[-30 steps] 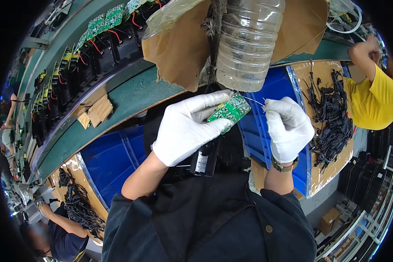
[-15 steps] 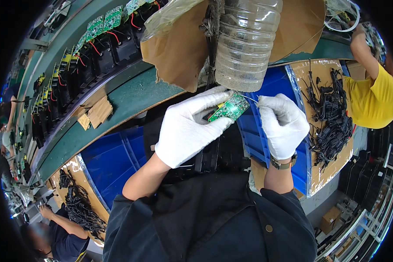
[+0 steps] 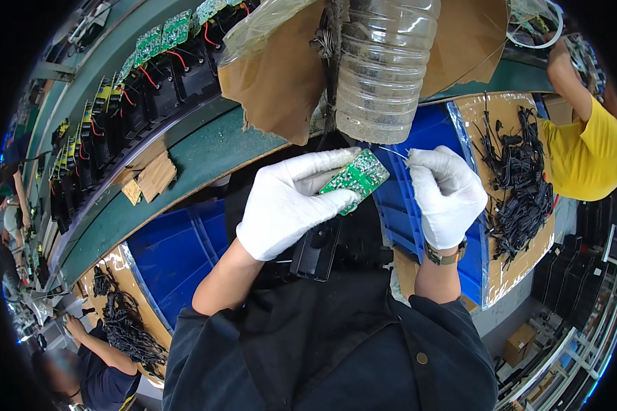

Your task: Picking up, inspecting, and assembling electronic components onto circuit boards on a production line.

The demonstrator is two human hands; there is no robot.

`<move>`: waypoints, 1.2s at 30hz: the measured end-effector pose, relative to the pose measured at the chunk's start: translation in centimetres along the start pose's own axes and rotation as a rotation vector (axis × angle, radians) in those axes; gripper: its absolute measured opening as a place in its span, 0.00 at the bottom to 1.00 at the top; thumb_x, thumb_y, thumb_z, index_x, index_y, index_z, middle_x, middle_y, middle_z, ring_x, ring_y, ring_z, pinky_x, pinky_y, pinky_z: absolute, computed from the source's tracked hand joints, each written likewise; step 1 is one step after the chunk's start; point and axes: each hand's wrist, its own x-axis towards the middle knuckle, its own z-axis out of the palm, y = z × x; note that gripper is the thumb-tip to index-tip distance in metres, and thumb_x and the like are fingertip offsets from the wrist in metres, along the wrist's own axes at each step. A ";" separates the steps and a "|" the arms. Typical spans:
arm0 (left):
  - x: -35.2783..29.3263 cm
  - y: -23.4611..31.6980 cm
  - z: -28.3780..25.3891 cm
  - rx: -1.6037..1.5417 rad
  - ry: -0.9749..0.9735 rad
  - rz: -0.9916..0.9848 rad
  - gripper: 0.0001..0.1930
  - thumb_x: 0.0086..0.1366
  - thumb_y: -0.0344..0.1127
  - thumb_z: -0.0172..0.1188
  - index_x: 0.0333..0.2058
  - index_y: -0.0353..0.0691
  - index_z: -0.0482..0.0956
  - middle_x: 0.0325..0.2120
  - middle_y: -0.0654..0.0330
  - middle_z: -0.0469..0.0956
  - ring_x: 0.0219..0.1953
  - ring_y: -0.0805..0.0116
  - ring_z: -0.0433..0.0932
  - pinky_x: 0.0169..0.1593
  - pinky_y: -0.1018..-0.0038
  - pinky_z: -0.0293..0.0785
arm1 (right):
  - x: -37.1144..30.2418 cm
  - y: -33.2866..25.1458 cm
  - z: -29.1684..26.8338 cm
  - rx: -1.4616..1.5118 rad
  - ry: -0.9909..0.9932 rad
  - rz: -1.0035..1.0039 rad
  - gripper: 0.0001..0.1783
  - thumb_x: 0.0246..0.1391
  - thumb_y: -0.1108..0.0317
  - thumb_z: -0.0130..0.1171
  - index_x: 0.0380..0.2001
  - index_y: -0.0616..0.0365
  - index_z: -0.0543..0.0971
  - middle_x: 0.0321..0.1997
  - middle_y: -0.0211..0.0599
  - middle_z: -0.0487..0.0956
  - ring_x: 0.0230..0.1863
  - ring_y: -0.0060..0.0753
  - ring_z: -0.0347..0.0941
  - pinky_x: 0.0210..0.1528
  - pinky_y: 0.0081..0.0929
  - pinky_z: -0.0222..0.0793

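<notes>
1. The left hand (image 3: 281, 205) and the right hand (image 3: 451, 195) are both wearing plain white gloves.
2. The circuit board (image 3: 358, 179) is showing bright green, densely speckled with silvery dots.
3. The thin wire (image 3: 393, 151) is gleaming silvery white.
4. The bottle (image 3: 384, 75) is looking clear, banded with ridges and clouding greyish toward its base.
5. The worktop (image 3: 216, 140) is showing deep green.
6. The bin (image 3: 175, 236) at left is displaying solid blue.
7. The cables (image 3: 517, 181) at right are standing out black against tan cardboard (image 3: 485, 109).
8. A co-worker's shirt (image 3: 589, 161) is glowing plain yellow.
9. The dark jacket (image 3: 336, 342) is bearing a brassy button (image 3: 421, 358).
</notes>
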 end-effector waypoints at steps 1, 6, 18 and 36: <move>0.1 -0.1 0.0 0.009 0.007 0.004 0.23 0.52 0.16 0.63 0.50 0.26 0.74 0.46 0.49 0.78 0.45 0.65 0.78 0.54 0.74 0.75 | 0.0 0.0 0.0 0.001 -0.002 0.001 0.09 0.37 0.83 0.61 0.25 0.62 0.84 0.19 0.26 0.76 0.14 0.14 0.55 0.17 0.13 0.48; 0.2 -0.5 0.0 0.084 0.024 0.068 0.25 0.51 0.15 0.63 0.51 0.25 0.73 0.48 0.48 0.77 0.46 0.64 0.78 0.54 0.73 0.74 | 0.0 -0.1 0.2 0.009 -0.007 0.007 0.09 0.37 0.83 0.61 0.25 0.62 0.84 0.19 0.26 0.75 0.14 0.14 0.55 0.17 0.13 0.47; 0.2 -1.4 -0.2 0.371 0.037 0.266 0.25 0.51 0.15 0.64 0.51 0.26 0.74 0.51 0.47 0.75 0.49 0.63 0.76 0.56 0.72 0.72 | 0.2 -0.2 0.6 -0.047 -0.042 -0.012 0.10 0.36 0.83 0.60 0.25 0.61 0.84 0.19 0.26 0.75 0.14 0.15 0.54 0.18 0.14 0.47; -0.5 -0.7 -0.3 0.036 0.028 0.017 0.27 0.49 0.15 0.65 0.51 0.27 0.74 0.48 0.46 0.77 0.45 0.61 0.79 0.52 0.72 0.76 | 0.2 0.3 0.2 0.009 -0.017 -0.016 0.09 0.37 0.83 0.60 0.25 0.61 0.84 0.19 0.27 0.76 0.15 0.16 0.56 0.18 0.14 0.49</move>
